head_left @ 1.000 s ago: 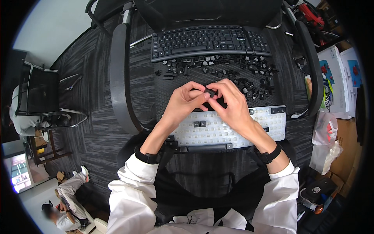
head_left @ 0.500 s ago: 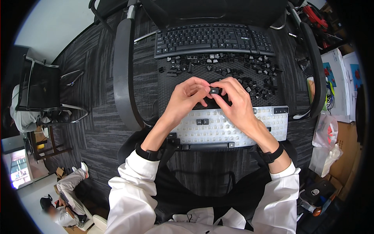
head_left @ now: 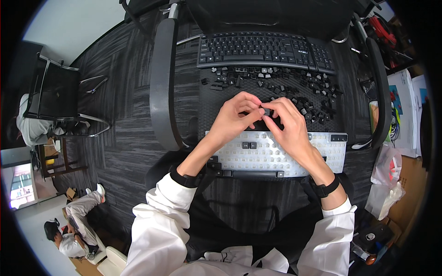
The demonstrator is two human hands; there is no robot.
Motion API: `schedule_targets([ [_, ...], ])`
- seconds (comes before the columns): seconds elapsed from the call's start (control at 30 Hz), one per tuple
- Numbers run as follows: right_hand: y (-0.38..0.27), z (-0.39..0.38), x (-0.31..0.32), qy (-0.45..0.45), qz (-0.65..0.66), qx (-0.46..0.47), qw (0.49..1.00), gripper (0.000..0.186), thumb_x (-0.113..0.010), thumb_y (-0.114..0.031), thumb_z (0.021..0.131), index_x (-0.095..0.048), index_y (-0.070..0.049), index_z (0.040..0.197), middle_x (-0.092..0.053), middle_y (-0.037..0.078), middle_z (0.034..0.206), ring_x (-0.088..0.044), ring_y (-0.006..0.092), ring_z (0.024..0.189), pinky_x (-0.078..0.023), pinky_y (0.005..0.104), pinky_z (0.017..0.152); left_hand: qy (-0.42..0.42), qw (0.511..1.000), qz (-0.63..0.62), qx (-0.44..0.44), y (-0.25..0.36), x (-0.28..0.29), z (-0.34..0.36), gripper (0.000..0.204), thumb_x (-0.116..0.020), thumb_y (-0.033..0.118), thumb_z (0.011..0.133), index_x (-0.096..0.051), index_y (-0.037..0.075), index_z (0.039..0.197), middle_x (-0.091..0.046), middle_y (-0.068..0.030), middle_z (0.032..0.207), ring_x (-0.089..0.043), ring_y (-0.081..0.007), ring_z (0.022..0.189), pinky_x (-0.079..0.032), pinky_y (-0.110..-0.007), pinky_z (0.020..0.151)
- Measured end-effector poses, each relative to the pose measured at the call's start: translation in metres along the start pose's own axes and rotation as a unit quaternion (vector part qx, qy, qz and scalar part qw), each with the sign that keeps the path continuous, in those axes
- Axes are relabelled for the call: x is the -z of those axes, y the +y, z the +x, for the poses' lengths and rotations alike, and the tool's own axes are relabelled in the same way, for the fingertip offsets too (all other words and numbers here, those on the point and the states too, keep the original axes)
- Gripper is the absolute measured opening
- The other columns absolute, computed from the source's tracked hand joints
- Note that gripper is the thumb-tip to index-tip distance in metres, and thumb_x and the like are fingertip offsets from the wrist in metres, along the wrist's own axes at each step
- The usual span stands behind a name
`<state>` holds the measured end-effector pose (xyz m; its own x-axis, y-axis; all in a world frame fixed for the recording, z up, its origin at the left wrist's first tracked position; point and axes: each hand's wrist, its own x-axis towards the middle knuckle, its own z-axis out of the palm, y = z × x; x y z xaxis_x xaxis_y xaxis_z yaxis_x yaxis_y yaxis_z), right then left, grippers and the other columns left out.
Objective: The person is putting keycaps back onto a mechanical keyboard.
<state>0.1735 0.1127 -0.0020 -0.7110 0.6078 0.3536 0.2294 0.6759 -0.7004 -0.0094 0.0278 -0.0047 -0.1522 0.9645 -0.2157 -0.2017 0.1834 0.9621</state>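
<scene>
I am pinching one black keycap (head_left: 266, 112) between both hands (head_left: 232, 120) (head_left: 287, 126); seating it squarely over the stripped keyboard (head_left: 322, 154) needs gentle, even pressure.

Loose keycaps (head_left: 294, 87) between two keyboards (head_left: 264, 46)

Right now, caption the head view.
Both hands' fingers pinch one black keycap above a stripped white keyboard.
</scene>
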Motion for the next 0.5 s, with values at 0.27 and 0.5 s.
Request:
schedule_targets([
  [0.27,-0.0018,0.0008,-0.0006,-0.007,-0.004,0.0,1.0,0.029,-0.078,-0.002,0.087,-0.068,-0.002,0.115,-0.067,0.011,0.103,-0.069,0.0314,0.094,-0.057,0.0413,0.076,-0.003,1.0,0.012,0.022,0.0002,0.0029,-0.0016,0.024,-0.075,0.011,0.1,-0.064,0.002,0.12,-0.074,-0.0062,0.106,-0.069,-0.0122,0.096,-0.057,-0.028,0.072],
  [0.5,-0.005,0.0019,0.0026,0.001,0.009,-0.012,1.0,0.031,-0.08,-0.001,0.086,-0.068,-0.001,0.115,-0.066,0.012,0.101,-0.068,0.0278,0.089,-0.057,0.038,0.073,-0.002,1.0,0.016,0.007,0.002,0.0064,-0.0026,0.021,-0.073,0.008,0.1,-0.065,0.001,0.118,-0.073,-0.0056,0.104,-0.069,-0.0131,0.096,-0.057,-0.028,0.075],
])
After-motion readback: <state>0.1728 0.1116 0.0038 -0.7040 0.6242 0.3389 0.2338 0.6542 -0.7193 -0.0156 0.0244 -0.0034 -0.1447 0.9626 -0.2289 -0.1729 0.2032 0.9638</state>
